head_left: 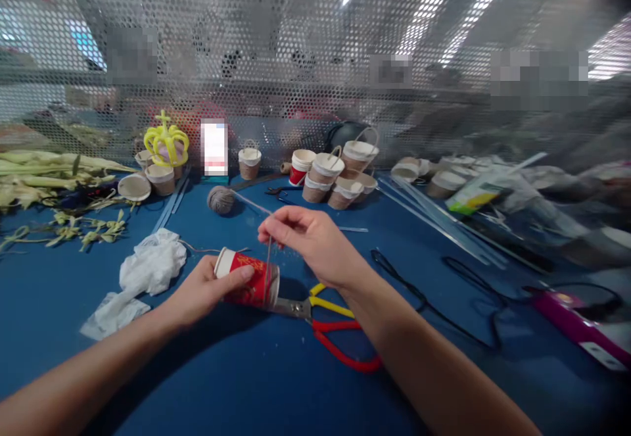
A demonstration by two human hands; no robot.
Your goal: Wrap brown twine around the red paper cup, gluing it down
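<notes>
My left hand [214, 288] grips a red and white paper cup [254, 283], which lies on its side in the air with its base to the right. Between the thumb and fingers of my right hand [308, 239] is a strand of grey yarn [269, 255], pulled taut up from the cup's wall near the base. The strand runs back to a grey yarn ball [220, 200] on the blue table. Below and right of the cup lie scissors [298, 308] with one yellow and one red handle, partly covered by my right forearm.
Crumpled white tissue [154, 262] lies left of my left hand. Several wrapped cups [323, 171] stand at the back, beside pliers [280, 193]. Clear glue sticks [434, 219], a black cable [473, 317] and a magenta power strip [576, 324] are on the right. Corn husks [54, 173] are far left.
</notes>
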